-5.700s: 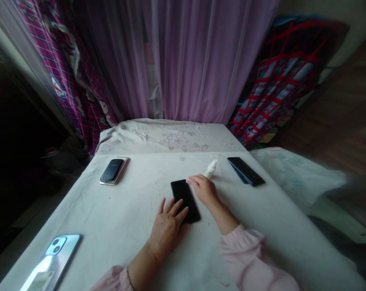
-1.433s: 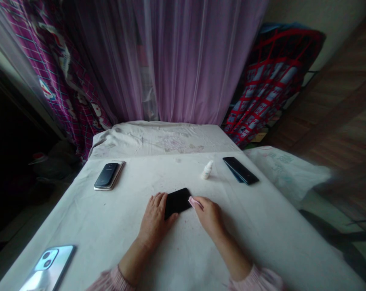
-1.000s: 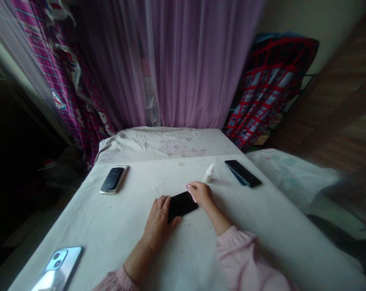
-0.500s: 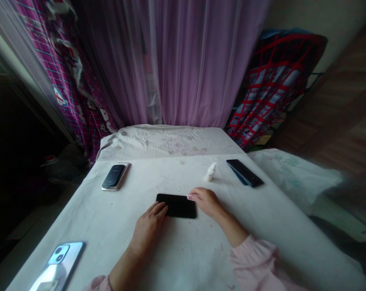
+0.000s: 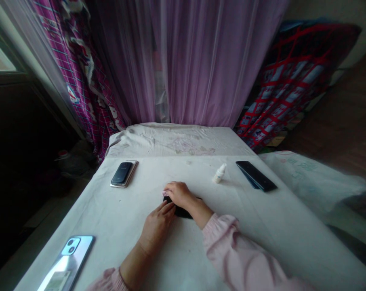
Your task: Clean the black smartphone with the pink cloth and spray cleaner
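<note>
A black phone (image 5: pixel 180 211) lies face up in the middle of the white-covered table (image 5: pixel 261 226), mostly hidden under my hands. My left hand (image 5: pixel 156 226) rests with fingers stretched onto the phone's near left edge. My right hand (image 5: pixel 178 192) lies across the phone's left end with fingers curled around a small pink cloth (image 5: pixel 165 194), pressed to the screen.
A small white bottle (image 5: pixel 219 173) stands behind the phone. Dark phones (image 5: pixel 256 176) lie stacked at the right, another dark phone (image 5: pixel 123 173) on a pale one at the left. A silver phone (image 5: pixel 64 262) lies at the near left corner. Purple curtains (image 5: pixel 195 60) hang behind.
My right hand has slid with the pink cloth from the phone's right end across to its left end, now covering most of the phone. My left hand stays at the near left edge.
</note>
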`<state>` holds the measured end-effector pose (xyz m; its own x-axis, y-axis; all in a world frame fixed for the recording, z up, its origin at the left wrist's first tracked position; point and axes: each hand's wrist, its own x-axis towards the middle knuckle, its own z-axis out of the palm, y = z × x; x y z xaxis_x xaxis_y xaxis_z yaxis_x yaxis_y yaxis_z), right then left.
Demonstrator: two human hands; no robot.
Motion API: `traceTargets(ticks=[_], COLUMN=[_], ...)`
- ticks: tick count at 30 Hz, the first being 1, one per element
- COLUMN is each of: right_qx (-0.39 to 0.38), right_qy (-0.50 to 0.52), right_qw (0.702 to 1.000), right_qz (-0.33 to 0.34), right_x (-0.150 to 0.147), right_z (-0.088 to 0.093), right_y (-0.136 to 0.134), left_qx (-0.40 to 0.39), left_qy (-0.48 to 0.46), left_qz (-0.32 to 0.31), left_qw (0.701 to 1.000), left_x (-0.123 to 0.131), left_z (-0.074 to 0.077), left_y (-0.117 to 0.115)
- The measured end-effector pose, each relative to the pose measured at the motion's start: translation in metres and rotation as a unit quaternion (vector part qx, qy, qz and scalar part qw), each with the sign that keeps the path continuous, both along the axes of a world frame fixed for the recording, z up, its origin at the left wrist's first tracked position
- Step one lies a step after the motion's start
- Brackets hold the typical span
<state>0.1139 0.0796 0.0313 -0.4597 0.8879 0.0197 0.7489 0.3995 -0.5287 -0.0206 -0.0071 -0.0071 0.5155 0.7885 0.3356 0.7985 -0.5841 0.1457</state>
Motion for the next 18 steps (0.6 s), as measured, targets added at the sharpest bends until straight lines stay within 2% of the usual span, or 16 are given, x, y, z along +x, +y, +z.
traceTargets(ticks=[4, 12, 15, 18], right_qx=[-0.003, 0.014, 0.021, 0.011], right_qy=[0.006, 0.013, 0.002, -0.003], right_qw=[1.0, 0.998, 0.999, 1.0], right_qz=[0.001, -0.054, -0.046, -0.027], right_x=[0.006, 0.076, 0.07, 0.038], right_z=[-0.001, -0.009, -0.006, -0.003], right_y=[-0.001, -0.021, -0.019, -0.009], left_qx=[0.005, -0.014, -0.02, -0.023], left_qy=[0.007, -0.019, -0.016, -0.011], left_qz=[0.003, -0.006, -0.008, -0.015], left_qw=[1.0, 1.0, 1.0, 1.0], left_x=[0.0, 0.005, 0.006, 0.007], left_z=[-0.001, -0.007, -0.006, -0.003], left_y=[-0.001, 0.0, 0.001, 0.001])
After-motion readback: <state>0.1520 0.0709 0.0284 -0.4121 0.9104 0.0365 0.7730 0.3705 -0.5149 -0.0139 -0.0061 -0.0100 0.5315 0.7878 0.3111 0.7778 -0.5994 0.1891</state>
